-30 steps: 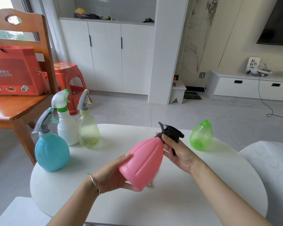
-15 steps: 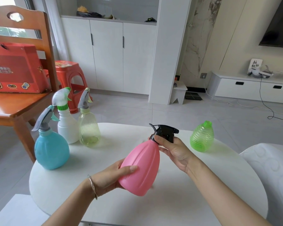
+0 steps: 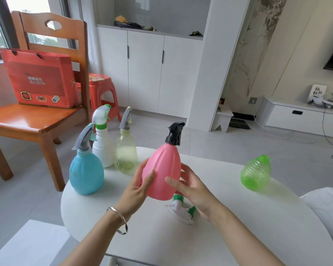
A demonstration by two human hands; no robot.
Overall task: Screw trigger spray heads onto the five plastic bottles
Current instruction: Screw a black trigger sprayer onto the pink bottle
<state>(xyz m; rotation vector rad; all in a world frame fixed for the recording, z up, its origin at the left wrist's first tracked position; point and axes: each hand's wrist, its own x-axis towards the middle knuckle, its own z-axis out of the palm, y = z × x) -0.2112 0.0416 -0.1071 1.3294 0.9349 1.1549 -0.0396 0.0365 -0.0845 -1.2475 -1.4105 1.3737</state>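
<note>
A: Status. Both hands hold the pink bottle (image 3: 162, 172), upright, just above the table (image 3: 238, 237) at centre. Left hand (image 3: 140, 186) cups its left flank, fingers wrapped on the body. Right hand (image 3: 190, 189) lies against its right flank, fingers spread, thumb on the near face. A black head (image 3: 174, 133) sits on its neck.

B: Seated fully?

A: Cannot tell; the collar looks flush, but the thread is hidden.

B: Risks from here?

A: Three, as judgement. One: the loose white head (image 3: 182, 211) lies on the table directly under the pink bottle's base and the right palm; setting the bottle down there would land it on the head and tip it. Two: if it goes to the far-left group, its body could knock the clear bottle (image 3: 125, 150), which stands close by. Three: a cross-threaded collar would leak, unverifiable now.

B: Count.

A: Bottles, five: blue (image 3: 86, 169), white (image 3: 103, 143) and clear at far left, pink in hand, green (image 3: 256, 172) at right, well apart. Heads, five: four mounted (two grey, one white with green collar, one black), one loose. Green bottle's neck is open.

B: Remaining?

A: By my reading, the loose head goes on the green bottle, and that finishes the set.
</note>
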